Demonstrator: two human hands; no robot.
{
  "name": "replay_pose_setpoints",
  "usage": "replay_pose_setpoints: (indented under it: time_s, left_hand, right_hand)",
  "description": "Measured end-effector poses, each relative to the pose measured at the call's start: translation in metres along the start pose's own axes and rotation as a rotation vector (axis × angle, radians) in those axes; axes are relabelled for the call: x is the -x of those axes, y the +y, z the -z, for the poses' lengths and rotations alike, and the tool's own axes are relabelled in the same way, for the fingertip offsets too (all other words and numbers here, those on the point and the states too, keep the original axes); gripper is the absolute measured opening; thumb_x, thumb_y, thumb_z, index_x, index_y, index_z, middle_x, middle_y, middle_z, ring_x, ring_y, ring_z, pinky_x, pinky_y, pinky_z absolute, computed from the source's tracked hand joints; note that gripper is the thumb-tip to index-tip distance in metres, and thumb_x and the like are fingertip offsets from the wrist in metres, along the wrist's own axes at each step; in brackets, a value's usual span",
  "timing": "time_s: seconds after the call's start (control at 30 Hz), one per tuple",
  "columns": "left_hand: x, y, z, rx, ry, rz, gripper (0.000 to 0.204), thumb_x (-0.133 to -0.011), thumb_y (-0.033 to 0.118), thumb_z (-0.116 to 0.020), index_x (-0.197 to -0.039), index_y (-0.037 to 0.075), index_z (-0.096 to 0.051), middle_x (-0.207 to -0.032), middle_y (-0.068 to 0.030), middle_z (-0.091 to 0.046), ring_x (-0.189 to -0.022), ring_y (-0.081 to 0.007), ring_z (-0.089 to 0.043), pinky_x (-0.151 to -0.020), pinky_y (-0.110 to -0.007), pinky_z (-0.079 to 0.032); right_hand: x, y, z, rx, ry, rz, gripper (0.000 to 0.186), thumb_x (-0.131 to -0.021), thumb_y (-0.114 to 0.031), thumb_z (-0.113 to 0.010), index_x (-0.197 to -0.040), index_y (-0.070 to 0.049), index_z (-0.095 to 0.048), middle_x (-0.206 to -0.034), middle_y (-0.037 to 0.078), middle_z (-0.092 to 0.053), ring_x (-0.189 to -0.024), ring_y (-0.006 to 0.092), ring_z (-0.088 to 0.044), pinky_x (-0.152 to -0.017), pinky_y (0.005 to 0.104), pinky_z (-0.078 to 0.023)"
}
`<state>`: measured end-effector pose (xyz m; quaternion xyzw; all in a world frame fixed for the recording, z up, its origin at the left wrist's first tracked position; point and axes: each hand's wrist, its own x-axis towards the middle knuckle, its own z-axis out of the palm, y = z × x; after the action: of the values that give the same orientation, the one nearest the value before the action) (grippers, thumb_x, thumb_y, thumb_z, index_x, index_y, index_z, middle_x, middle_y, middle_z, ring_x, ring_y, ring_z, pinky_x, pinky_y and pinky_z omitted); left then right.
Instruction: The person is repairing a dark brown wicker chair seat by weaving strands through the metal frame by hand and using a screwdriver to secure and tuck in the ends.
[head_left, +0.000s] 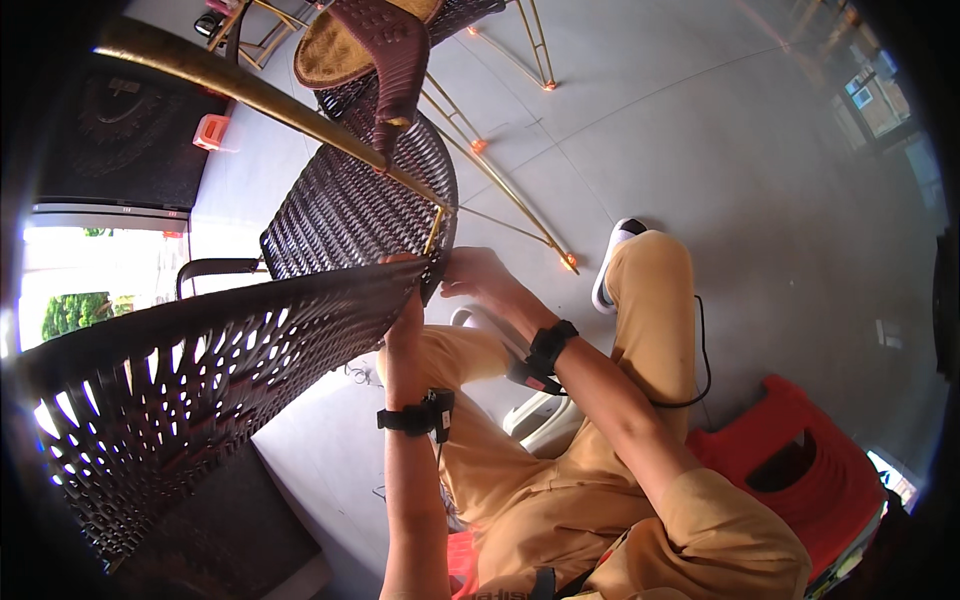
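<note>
While bent over the dark woven chair (355, 215), gripped its edge with the left hand (405, 305), with fingers curled over the rim close to the corner between the denser panel and the near openwork panel (240, 330). Held the right hand (487, 275) just across that corner of the woven chair, with fingers bent and drawn close together at its outer rim. Could not tell whether pinching a strand there or merely touching the rim. Had the woven chair itself in front of the body and to the left, with the openwork panel nearest and with a gold tube (250, 92) slanting down toward the corner, ending just beyond both hands. Wore a black strapped device (415, 418) on each wrist, on the near side of the woven chair's corner. Faced, beyond the woven chair, a maroon chair (405, 60) with a golden cushion (330, 60); could not tell whether touching or apart. Noted, right of the woven chair, thin gold legs (545, 238) with orange-lit feet on the grey tiled floor (760, 250). Had tan trousers (655, 300) and a dark-and-white shoe (620, 250) right of the woven chair, and a red plastic stool (790, 480) farther right, on the near side. Glimpsed, left of the woven chair, green foliage (75, 315) through a bright opening.
</note>
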<state>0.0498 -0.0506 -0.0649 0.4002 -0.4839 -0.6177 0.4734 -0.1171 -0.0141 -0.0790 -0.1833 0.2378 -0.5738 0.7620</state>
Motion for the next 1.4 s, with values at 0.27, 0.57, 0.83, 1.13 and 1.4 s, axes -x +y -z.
replay_pose_setpoints:
  time_s: [0.27, 0.57, 0.83, 1.13, 1.4]
  left_hand:
    - [-0.003, -0.012, 0.008, -0.663, 0.100, -0.209, 0.016, -0.083, 0.001, -0.051, -0.098, 0.003, -0.053, -0.091, -0.0033, -0.053, -0.087, -0.0124, -0.049, -0.079, -0.026, -0.039]
    - [0.004, 0.023, -0.028, -0.759, -0.004, -0.308, 0.017, -0.080, -0.001, -0.050, -0.097, 0.001, -0.053, -0.091, -0.0051, -0.052, -0.086, -0.0142, -0.049, -0.080, -0.027, -0.038]
    - [0.003, 0.012, -0.019, -0.745, 0.040, -0.265, 0.016, -0.081, 0.000, -0.051, -0.097, 0.001, -0.053, -0.090, -0.0048, -0.053, -0.085, -0.0139, -0.049, -0.079, -0.026, -0.039]
    - [0.004, 0.019, -0.023, -0.768, 0.060, -0.259, 0.014, -0.082, 0.002, -0.052, -0.096, 0.002, -0.054, -0.089, -0.0044, -0.053, -0.085, -0.0136, -0.049, -0.079, -0.026, -0.039]
    - [0.004, 0.021, -0.025, -0.801, 0.094, -0.219, 0.013, -0.083, 0.003, -0.052, -0.095, 0.002, -0.055, -0.088, -0.0041, -0.054, -0.084, -0.0134, -0.049, -0.078, -0.026, -0.039]
  right_hand:
    - [-0.012, 0.019, 0.000, -0.136, -0.052, 0.070, 0.018, -0.081, -0.008, -0.055, -0.097, -0.001, -0.058, -0.084, 0.006, -0.062, -0.066, 0.0125, -0.060, -0.064, 0.0254, -0.052]
    - [-0.005, 0.003, 0.006, 0.001, -0.046, 0.046, 0.016, -0.078, -0.010, -0.061, -0.090, 0.000, -0.062, -0.083, 0.007, -0.063, -0.068, 0.0135, -0.061, -0.067, 0.0262, -0.053]
    - [0.000, -0.001, 0.008, -0.043, -0.106, 0.040, 0.020, -0.081, -0.005, -0.053, -0.099, 0.005, -0.056, -0.090, 0.010, -0.060, -0.076, 0.0151, -0.060, -0.071, 0.0255, -0.051]
    - [-0.009, 0.015, 0.004, -0.065, -0.042, 0.037, 0.020, -0.081, -0.004, -0.053, -0.097, 0.006, -0.057, -0.087, 0.011, -0.062, -0.075, 0.0152, -0.061, -0.071, 0.0256, -0.052]
    - [-0.008, 0.014, -0.005, -0.116, 0.035, 0.084, 0.018, -0.076, -0.004, -0.059, -0.091, 0.006, -0.060, -0.079, 0.014, -0.063, -0.065, 0.0184, -0.063, -0.065, 0.0288, -0.055]
